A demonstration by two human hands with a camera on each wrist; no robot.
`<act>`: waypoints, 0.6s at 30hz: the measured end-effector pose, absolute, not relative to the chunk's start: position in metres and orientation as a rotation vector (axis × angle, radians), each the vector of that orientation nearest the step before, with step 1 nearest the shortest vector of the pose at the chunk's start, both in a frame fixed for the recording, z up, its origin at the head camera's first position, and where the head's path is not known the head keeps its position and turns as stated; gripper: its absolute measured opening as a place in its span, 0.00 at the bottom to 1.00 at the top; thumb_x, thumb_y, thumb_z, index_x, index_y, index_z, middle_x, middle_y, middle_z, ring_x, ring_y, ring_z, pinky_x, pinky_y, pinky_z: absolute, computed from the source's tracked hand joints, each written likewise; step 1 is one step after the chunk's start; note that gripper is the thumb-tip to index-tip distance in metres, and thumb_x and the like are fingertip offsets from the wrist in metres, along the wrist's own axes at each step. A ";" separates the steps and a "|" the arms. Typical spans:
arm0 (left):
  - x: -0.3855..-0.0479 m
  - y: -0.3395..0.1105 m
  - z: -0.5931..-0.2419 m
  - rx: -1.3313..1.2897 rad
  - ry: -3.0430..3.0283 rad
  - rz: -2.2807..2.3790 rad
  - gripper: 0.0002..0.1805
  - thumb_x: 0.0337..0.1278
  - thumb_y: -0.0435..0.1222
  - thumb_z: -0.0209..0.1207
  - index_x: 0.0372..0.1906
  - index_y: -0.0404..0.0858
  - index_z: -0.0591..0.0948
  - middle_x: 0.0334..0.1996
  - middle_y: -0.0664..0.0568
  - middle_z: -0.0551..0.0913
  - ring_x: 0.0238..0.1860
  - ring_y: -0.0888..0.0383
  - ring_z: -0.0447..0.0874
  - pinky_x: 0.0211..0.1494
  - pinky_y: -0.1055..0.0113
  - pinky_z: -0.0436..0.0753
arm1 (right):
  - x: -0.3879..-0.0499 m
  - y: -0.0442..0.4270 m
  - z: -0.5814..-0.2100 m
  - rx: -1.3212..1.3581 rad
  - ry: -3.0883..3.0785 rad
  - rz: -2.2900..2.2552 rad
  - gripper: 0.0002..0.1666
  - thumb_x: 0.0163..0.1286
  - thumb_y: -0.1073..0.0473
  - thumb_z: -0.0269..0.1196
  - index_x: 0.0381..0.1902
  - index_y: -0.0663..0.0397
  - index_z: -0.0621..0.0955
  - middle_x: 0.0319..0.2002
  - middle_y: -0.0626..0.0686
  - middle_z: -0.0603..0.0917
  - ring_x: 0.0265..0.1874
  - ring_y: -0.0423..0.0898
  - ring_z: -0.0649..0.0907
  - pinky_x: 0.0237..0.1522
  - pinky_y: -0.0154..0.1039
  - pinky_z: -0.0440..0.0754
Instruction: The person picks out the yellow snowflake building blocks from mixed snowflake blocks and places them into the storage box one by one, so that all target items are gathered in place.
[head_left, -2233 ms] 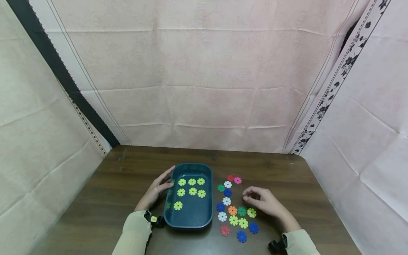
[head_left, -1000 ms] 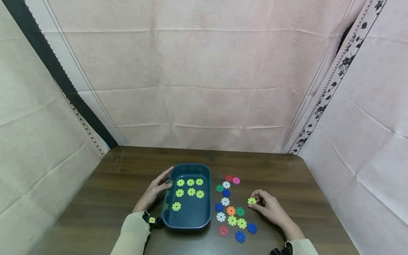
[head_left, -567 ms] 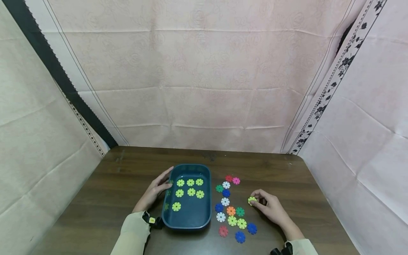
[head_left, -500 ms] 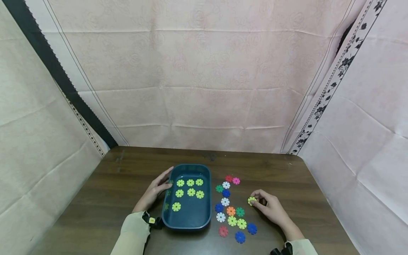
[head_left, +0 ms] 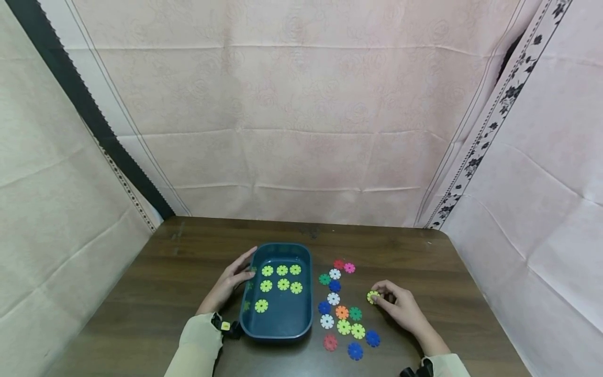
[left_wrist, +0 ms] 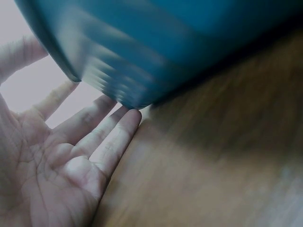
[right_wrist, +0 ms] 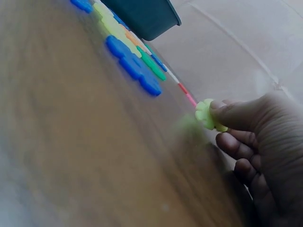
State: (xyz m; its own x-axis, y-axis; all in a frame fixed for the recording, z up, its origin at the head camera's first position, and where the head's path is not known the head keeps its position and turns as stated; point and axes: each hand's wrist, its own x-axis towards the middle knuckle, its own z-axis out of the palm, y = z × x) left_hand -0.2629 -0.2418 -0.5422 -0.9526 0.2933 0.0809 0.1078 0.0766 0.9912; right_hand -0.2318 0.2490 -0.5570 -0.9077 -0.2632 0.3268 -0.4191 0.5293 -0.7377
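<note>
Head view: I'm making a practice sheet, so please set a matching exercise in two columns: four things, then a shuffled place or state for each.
1. Left hand
2. Right hand
3. Blue tray
4. Orange piece

A. Seven yellow-green pieces lie in it
B. On the table, beside a green piece
C. Touches the tray's left side
D. Pinches one yellow-green piece

Pairs: 1-C, 2-D, 3-A, 4-B

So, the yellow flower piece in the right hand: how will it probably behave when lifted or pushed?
The yellow flower piece is probably stiff, as it shows no bend where the right hand pinches it. It seems light, being small and thin. Set down flat like the blue pieces on the table, it would likely slide rather than roll.
</note>
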 end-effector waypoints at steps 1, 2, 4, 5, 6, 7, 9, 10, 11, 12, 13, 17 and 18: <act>-0.263 -0.242 -0.542 0.411 2.193 2.006 0.35 0.72 0.37 0.56 0.78 0.60 0.62 0.73 0.51 0.67 0.71 0.46 0.65 0.72 0.41 0.62 | -0.232 0.248 -0.556 0.568 -2.587 1.342 0.09 0.67 0.56 0.70 0.42 0.38 0.83 0.29 0.40 0.83 0.23 0.40 0.77 0.25 0.35 0.76; -0.263 -0.241 -0.543 0.409 2.190 2.009 0.35 0.72 0.37 0.56 0.78 0.59 0.62 0.73 0.50 0.67 0.70 0.45 0.66 0.71 0.42 0.63 | -0.232 0.247 -0.555 0.553 -2.584 1.370 0.08 0.67 0.56 0.70 0.43 0.38 0.83 0.30 0.41 0.84 0.24 0.41 0.78 0.26 0.36 0.77; -0.262 -0.241 -0.543 0.415 2.195 2.000 0.35 0.72 0.37 0.56 0.79 0.58 0.61 0.73 0.49 0.66 0.71 0.45 0.66 0.71 0.41 0.63 | -0.233 0.244 -0.553 0.533 -2.579 1.422 0.08 0.67 0.55 0.70 0.43 0.39 0.83 0.31 0.41 0.85 0.25 0.41 0.81 0.27 0.36 0.79; -0.262 -0.241 -0.544 0.411 2.199 1.996 0.35 0.72 0.37 0.56 0.79 0.57 0.61 0.73 0.49 0.66 0.71 0.45 0.65 0.71 0.42 0.63 | -0.233 0.242 -0.551 0.530 -2.580 1.443 0.08 0.67 0.55 0.70 0.43 0.39 0.83 0.32 0.42 0.86 0.26 0.42 0.82 0.28 0.37 0.80; -0.262 -0.241 -0.544 0.414 2.206 1.990 0.35 0.72 0.37 0.56 0.79 0.56 0.60 0.74 0.49 0.65 0.72 0.45 0.64 0.72 0.41 0.62 | -0.233 0.240 -0.549 0.535 -2.582 1.465 0.08 0.67 0.54 0.70 0.43 0.39 0.83 0.32 0.42 0.86 0.27 0.42 0.83 0.29 0.37 0.81; -0.261 -0.241 -0.544 0.421 2.214 1.984 0.35 0.72 0.37 0.56 0.79 0.55 0.59 0.74 0.50 0.64 0.73 0.45 0.62 0.73 0.41 0.61 | -0.234 0.236 -0.547 0.546 -2.583 1.482 0.08 0.68 0.54 0.70 0.43 0.39 0.83 0.33 0.42 0.87 0.28 0.43 0.84 0.30 0.37 0.82; -0.261 -0.241 -0.544 0.432 2.228 1.978 0.35 0.72 0.37 0.56 0.80 0.54 0.59 0.75 0.50 0.62 0.74 0.46 0.60 0.74 0.40 0.58 | -0.237 0.228 -0.542 0.599 -2.576 1.500 0.08 0.68 0.54 0.70 0.43 0.40 0.83 0.34 0.43 0.87 0.30 0.44 0.85 0.32 0.37 0.83; -0.261 -0.241 -0.544 0.442 2.237 1.977 0.36 0.72 0.37 0.56 0.80 0.54 0.59 0.76 0.51 0.61 0.75 0.46 0.58 0.74 0.40 0.56 | -0.240 0.223 -0.539 0.637 -2.567 1.508 0.08 0.68 0.54 0.69 0.44 0.41 0.83 0.34 0.44 0.87 0.30 0.44 0.85 0.31 0.38 0.83; -0.261 -0.241 -0.544 0.439 2.233 1.987 0.35 0.72 0.37 0.56 0.79 0.54 0.59 0.76 0.52 0.61 0.75 0.47 0.58 0.75 0.40 0.55 | -0.242 0.217 -0.536 0.682 -2.557 1.517 0.07 0.69 0.54 0.69 0.44 0.42 0.83 0.35 0.44 0.87 0.31 0.45 0.85 0.32 0.38 0.83; -0.262 -0.241 -0.544 0.444 2.238 1.989 0.35 0.72 0.37 0.56 0.79 0.55 0.60 0.76 0.52 0.60 0.75 0.47 0.57 0.75 0.39 0.55 | -0.245 0.210 -0.533 0.736 -2.545 1.522 0.07 0.69 0.55 0.68 0.44 0.43 0.83 0.35 0.44 0.87 0.32 0.45 0.85 0.33 0.38 0.84; -0.262 -0.241 -0.544 0.446 2.239 1.992 0.35 0.72 0.37 0.56 0.79 0.55 0.60 0.76 0.52 0.61 0.75 0.47 0.57 0.75 0.39 0.54 | -0.247 0.203 -0.530 0.792 -2.532 1.524 0.07 0.70 0.55 0.68 0.44 0.43 0.83 0.36 0.44 0.87 0.33 0.45 0.85 0.34 0.38 0.84; -0.263 -0.242 -0.544 0.443 2.238 1.993 0.35 0.71 0.38 0.57 0.79 0.57 0.60 0.75 0.52 0.62 0.75 0.47 0.58 0.75 0.40 0.55 | -0.255 0.171 -0.514 0.999 -2.505 1.520 0.07 0.71 0.57 0.66 0.46 0.45 0.83 0.38 0.44 0.87 0.37 0.45 0.85 0.39 0.39 0.85; -0.263 -0.242 -0.544 0.447 2.239 1.988 0.35 0.71 0.38 0.57 0.79 0.56 0.60 0.75 0.52 0.62 0.75 0.47 0.58 0.75 0.40 0.55 | -0.256 0.162 -0.510 1.045 -2.505 1.513 0.07 0.72 0.57 0.66 0.46 0.44 0.83 0.38 0.43 0.86 0.37 0.44 0.85 0.39 0.40 0.85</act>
